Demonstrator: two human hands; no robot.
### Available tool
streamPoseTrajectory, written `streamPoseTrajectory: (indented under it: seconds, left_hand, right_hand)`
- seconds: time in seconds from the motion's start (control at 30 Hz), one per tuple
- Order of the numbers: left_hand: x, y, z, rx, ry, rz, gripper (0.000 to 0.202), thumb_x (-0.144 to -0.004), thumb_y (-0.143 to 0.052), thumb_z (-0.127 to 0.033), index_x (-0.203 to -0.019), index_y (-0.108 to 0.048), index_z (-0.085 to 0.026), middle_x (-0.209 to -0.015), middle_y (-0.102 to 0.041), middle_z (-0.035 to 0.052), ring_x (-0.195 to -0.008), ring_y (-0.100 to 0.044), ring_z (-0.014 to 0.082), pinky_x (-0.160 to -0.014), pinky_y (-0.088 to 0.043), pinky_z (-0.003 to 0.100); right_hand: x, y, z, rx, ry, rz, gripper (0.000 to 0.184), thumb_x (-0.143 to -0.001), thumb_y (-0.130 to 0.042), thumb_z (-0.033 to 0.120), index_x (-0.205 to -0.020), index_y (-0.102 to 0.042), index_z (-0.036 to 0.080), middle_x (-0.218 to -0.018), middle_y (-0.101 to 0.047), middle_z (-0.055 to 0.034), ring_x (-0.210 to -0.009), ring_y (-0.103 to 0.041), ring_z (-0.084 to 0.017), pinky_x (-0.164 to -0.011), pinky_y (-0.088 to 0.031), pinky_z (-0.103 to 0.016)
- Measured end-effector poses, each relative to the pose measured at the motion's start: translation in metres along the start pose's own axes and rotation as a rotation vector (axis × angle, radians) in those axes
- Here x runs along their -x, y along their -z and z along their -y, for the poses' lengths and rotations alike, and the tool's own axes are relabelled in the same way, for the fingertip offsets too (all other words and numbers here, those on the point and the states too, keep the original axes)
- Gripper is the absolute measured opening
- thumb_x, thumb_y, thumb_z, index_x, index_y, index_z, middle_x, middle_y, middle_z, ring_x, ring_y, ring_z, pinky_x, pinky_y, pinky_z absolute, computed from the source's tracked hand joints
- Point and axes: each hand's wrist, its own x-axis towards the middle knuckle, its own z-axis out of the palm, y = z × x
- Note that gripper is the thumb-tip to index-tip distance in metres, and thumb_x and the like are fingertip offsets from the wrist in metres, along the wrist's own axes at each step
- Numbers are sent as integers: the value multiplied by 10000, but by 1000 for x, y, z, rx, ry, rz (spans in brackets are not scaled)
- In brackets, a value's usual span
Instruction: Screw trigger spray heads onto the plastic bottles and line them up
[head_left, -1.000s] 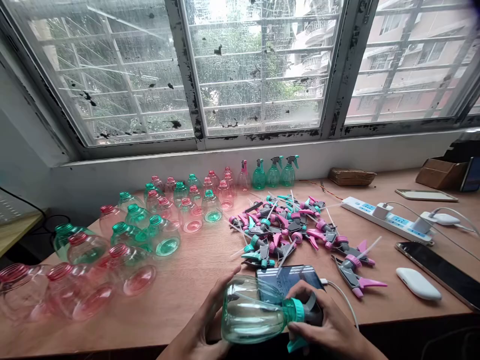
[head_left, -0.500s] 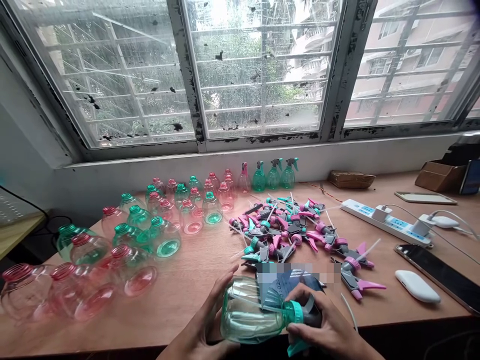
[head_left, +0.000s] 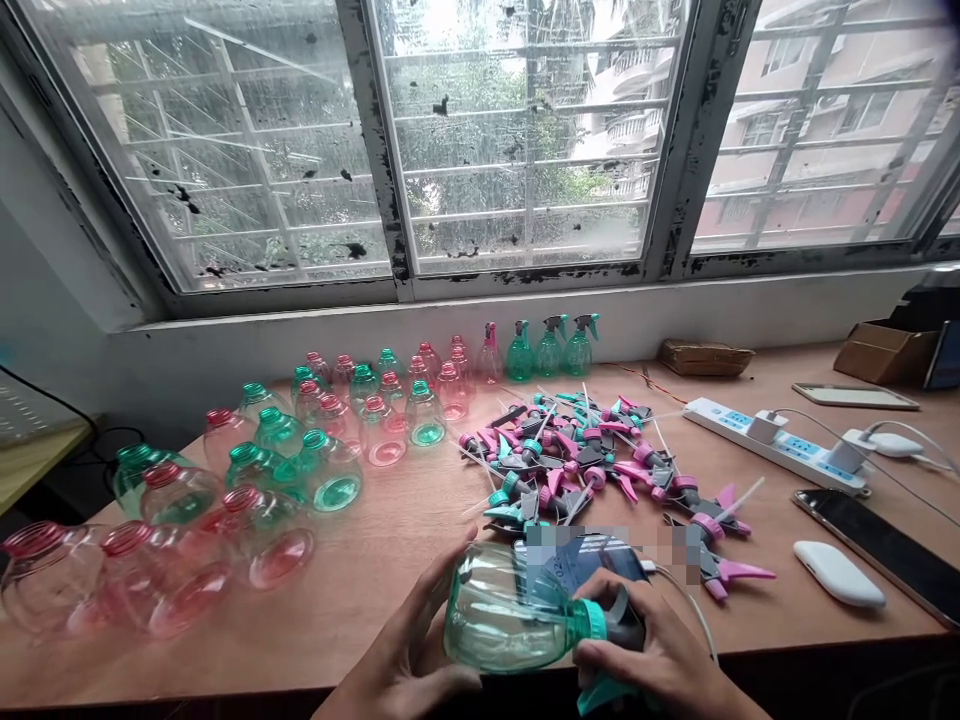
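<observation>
Green spray bottle (head_left: 502, 620) is held on its side, just on the near side of the pile of trigger heads (head_left: 585, 455). Left hand (head_left: 405, 665) is wrapped around the bottle's base end, with the thumb laid over the upper wall. Right hand (head_left: 660, 665) is closed over the teal collar (head_left: 592, 625) and the grey trigger head (head_left: 626, 620) at the neck. Step judged: the collar is being threaded onto the neck. For a clean result the body is best clamped by the left hand so that it cannot roll, while only the collar is turned by the right fingers. The head is to be kept square to the neck so that the thread is not crossed. The thin wall is not to be squeezed hard, since it is likely to dent. Tightness is to be judged by feel, as the joint is covered. Not resolved: the thread and the seam between collar and neck are hidden under the right fingers. The dip tube inside the bottle is seen only as faint streaks. The teal lever and both wrists are cut off at the lower frame edge. A flat thing (head_left: 592, 560) between the bottle and the pile is blurred over and partly covered; possibly a phone, not confirmed. Whether the collar is fully seated cannot be told.
</observation>
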Motion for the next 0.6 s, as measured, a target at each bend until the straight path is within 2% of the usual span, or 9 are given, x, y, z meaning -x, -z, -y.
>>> streamPoseTrajectory:
  seconds: [0.07,0.1,0.2,0.3,0.37,0.5,0.57,0.6]
  left_hand:
    - [1,3,2,12,8,-27,1092,-858,-912,-330,-1688,-230,-528,-1868,-158,41,-1713,-142,385,-1356,-206,630]
    - [1,4,3,11,5,-40,1116,-835,-929,-364,-1693,-231,-512,-1865,-173,56,-1714,-132,394,-1357,-173,649]
    - [1,6,2,-41,-20,-24,966,-878,-887,-388,-1675,-345,-450,-1856,-206,77,-1717,-123,392,-1366,-155,624]
    - [0,3,-1,-57,-69,-11,714,-1016,-727,-293,-1636,-416,-463,-1870,-148,22,-1725,-106,343,-1359,-249,548]
    - [0,1,-2,-25,-83,-7,661,-1054,-663,-250,-1624,-424,-482,-1871,-142,4,-1723,-130,327,-1355,-271,532]
    - [-1,0,-1,9,-36,-47,1017,-894,-881,-254,-1674,-285,-517,-1863,-184,34,-1718,-145,362,-1374,-174,593]
    - [-2,1,-1,5,-30,-49,1043,-853,-920,-288,-1673,-310,-497,-1863,-180,49,-1717,-134,377,-1377,-166,587]
    - [-3,1,-1,-12,-38,-36,977,-875,-899,-290,-1662,-351,-481,-1866,-168,49,-1719,-125,375,-1377,-185,568]
  right_hand:
    - [1,-1,5,29,-13,-5,466,-772,-961,520,-1016,-702,219,-752,-854,-32,-696,-827,-253,-609,-616,-268]
    - [1,-1,7,44,-9,-6,468,-773,-957,529,-1017,-703,221,-754,-859,-34,-698,-829,-257,-607,-620,-271]
    - [2,-1,8,61,6,-1,467,-792,-935,559,-1010,-693,224,-754,-866,-40,-702,-837,-265,-603,-629,-277]
    - [2,0,6,51,2,4,464,-813,-917,570,-1011,-677,227,-759,-875,-51,-705,-845,-275,-546,-608,-264]
    - [2,0,4,46,16,7,448,-838,-898,572,-1007,-671,224,-759,-879,-61,-699,-845,-274,-524,-590,-255]
    - [1,-1,1,37,44,20,448,-859,-873,587,-995,-676,208,-770,-882,-88,-698,-842,-276,-528,-587,-258]
    - [1,0,0,37,43,11,464,-857,-868,602,-1006,-677,206,-778,-880,-89,-713,-849,-282,-549,-602,-267]
    - [1,0,-1,31,36,10,471,-860,-859,615,-1010,-673,208,-783,-879,-88,-720,-852,-285,-553,-606,-269]
